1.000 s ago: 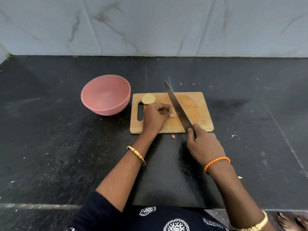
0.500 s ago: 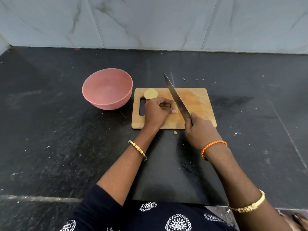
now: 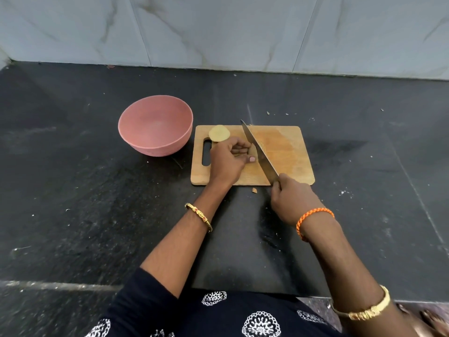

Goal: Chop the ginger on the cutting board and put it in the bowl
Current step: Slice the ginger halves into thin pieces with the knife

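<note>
A wooden cutting board lies on the black counter. My left hand rests on the board's left part, its curled fingers pinning a piece of ginger that is almost fully hidden under them. A pale round ginger slice lies at the board's far left corner. My right hand grips the handle of a long knife. The blade slants across the board right beside my left fingertips. A pink bowl, with nothing visible inside, stands left of the board.
A small scrap of peel lies on the counter just in front of the board. A few crumbs sit behind it. A marbled tile wall rises at the back of the counter.
The knife blade has stayed beside my left fingers, with only small shifts of both hands. The camera view has moved slightly.
</note>
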`<state>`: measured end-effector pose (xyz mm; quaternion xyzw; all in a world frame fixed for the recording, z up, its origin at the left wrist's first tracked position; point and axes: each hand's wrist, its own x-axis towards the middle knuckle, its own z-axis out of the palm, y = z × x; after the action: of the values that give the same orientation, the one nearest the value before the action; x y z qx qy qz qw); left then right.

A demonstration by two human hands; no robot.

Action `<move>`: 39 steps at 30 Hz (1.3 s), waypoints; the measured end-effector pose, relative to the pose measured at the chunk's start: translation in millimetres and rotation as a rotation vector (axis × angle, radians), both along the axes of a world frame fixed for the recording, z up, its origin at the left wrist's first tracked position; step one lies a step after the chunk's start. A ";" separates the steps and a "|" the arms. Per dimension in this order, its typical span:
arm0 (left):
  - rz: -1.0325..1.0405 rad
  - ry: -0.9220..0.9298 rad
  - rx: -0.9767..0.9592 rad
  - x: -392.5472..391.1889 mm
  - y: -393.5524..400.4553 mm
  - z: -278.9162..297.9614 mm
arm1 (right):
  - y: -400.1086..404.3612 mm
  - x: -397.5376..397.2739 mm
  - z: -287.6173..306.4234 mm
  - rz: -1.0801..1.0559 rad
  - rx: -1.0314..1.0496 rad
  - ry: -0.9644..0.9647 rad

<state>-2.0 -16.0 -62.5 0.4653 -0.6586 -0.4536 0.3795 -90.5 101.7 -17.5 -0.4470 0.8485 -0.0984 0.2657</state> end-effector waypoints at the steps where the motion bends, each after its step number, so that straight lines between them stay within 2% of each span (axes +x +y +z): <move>1: -0.003 -0.003 -0.003 0.1 0.3 -0.2 | 7.8 -0.2 -0.8 -0.009 0.000 -0.011; 9: -0.046 0.033 0.023 3.6 3.6 1.2 | 67.0 -2.5 11.6 -0.068 -0.041 -0.089; 16: -0.069 0.058 0.064 4.1 5.6 1.3 | 65.3 7.2 15.5 -0.123 -0.278 -0.027; 27: -0.058 0.067 0.055 3.9 2.5 -1.1 | 29.7 3.0 -6.5 -0.080 -0.220 0.048; 39: -0.052 0.028 0.012 2.3 -2.4 -3.7 | 6.5 0.4 -4.2 -0.032 -0.206 0.028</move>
<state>0.3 -18.4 -66.2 0.4438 -0.6623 -0.4739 0.3738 -90.1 108.2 -21.8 -0.4597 0.8445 -0.1831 0.2051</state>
